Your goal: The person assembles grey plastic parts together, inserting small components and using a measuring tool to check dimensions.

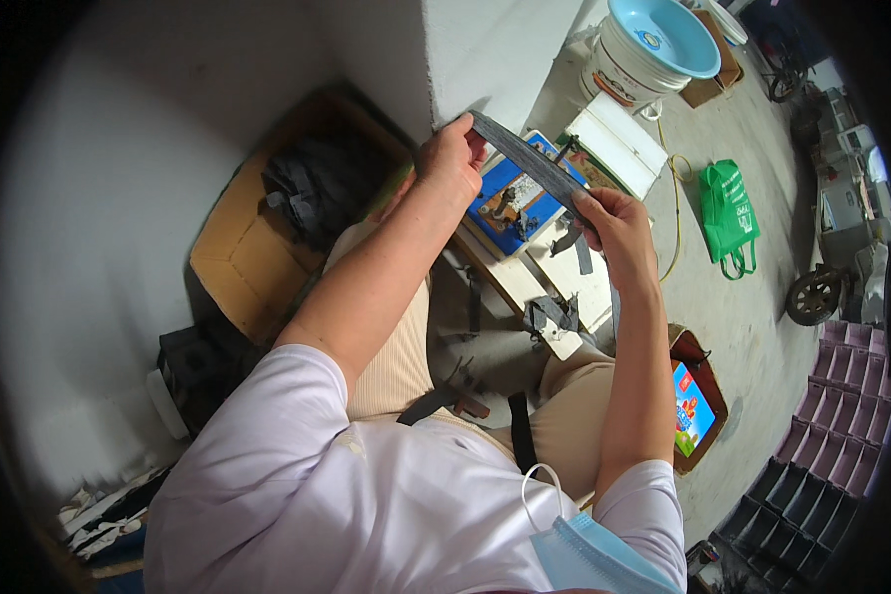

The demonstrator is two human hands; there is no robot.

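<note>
A dark grey fabric strip (528, 158) is stretched between my two hands, slanting down to the right. Its far end is pinched in my left hand (452, 155). Thumb and fingers of my right hand (619, 228) close on it lower down. Below the strip lies a blue box or board (505, 213) with small dark pieces on top, on a white bench. A dark scrap bundle (551, 315) rests at the bench's near end. Another dark strip (522, 431) lies across my lap.
At left, an open cardboard box (233, 247) holds dark cloth pieces (322, 188). A white bucket (609, 74) carries a light blue basin (668, 35). A green bag (727, 208) lies on the floor. At right are another carton (708, 396) and a divided rack (841, 396).
</note>
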